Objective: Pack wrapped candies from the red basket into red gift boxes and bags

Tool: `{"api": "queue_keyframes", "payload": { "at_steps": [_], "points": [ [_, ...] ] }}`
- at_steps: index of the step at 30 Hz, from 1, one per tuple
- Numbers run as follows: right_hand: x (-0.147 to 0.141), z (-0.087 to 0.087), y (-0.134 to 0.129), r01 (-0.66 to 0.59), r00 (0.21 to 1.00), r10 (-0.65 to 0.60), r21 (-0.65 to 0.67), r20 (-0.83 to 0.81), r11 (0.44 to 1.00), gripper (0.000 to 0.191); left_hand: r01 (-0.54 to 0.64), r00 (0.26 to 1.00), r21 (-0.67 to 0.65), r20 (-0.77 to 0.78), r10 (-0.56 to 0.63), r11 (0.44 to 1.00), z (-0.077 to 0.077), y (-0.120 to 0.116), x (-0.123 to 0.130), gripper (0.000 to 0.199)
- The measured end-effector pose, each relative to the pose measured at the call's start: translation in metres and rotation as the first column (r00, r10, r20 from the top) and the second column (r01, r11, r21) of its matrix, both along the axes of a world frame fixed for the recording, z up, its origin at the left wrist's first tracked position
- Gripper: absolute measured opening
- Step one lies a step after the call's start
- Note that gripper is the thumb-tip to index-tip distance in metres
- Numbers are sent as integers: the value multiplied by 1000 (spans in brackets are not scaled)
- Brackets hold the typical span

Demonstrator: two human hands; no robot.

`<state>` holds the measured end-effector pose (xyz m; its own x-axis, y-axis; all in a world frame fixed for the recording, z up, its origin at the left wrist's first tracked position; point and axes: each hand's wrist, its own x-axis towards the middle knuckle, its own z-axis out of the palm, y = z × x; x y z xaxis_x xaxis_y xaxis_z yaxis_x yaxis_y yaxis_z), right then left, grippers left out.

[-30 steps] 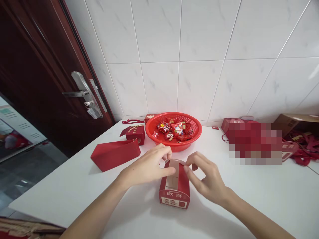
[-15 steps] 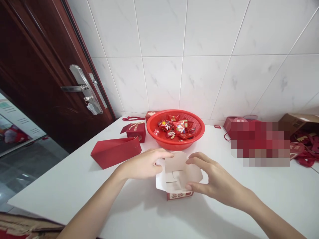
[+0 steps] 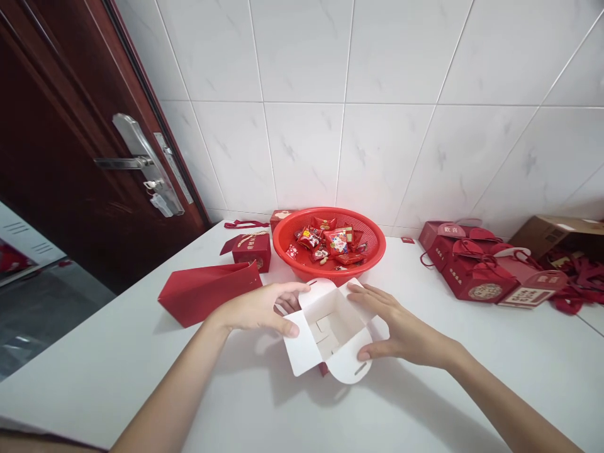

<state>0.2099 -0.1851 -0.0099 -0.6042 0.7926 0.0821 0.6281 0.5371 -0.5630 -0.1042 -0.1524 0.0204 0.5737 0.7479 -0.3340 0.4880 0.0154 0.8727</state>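
A small paper gift box (image 3: 333, 324) stands on the white table with its white inside facing up and its flaps folded outward. My left hand (image 3: 268, 308) holds the box's left side, thumb on a square flap and fingers at the back flap. My right hand (image 3: 391, 324) grips the right side, its thumb pressed on the rounded, slotted front flap. Just behind the box is a red plastic basket (image 3: 377, 242) with candy packets (image 3: 338, 240) in it.
An open red bag or box (image 3: 207, 289) lies on the left, with a closed red gift box (image 3: 252, 250) behind it. Several red gift boxes (image 3: 472, 267) cluster on the right, beside a cardboard carton (image 3: 542, 233). A tiled wall backs the white table (image 3: 236, 402).
The gift box has been turned, and its flaps now spread wider outward. My hands have shifted along with it, thumbs now on the flaps. The view has moved slightly.
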Motion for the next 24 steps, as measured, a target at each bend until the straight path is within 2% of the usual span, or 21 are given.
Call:
{"api": "queue_keyframes", "payload": {
  "at_steps": [4,9,13,16,18,21,23,24],
  "points": [
    [-5,1,12,-24,1000,23,162,6,986,76,-86,996,72,-1,86,994,-1,2,-5,94],
    [-5,8,16,-52,999,54,182,-3,982,73,-16,997,117,-73,25,993,2,6,-7,90],
    [1,23,16,-33,996,50,216,-75,976,69,71,988,191,-149,-42,979,21,7,-7,71],
    [3,41,23,15,985,27,244,-169,970,49,43,984,291,-179,11,956,39,13,-3,64],
    [1,52,34,81,966,-18,235,-257,968,35,6,975,380,-207,79,925,49,26,5,63],
    [-7,59,63,220,898,-133,166,-419,961,31,34,964,455,-251,91,890,53,58,27,59],
    [-15,54,89,271,829,-191,78,-525,960,34,153,948,395,-316,-22,906,48,84,47,56],
    [-19,49,102,294,779,-232,12,-583,956,33,237,913,334,-396,-92,912,44,95,58,55]
  ]
}}
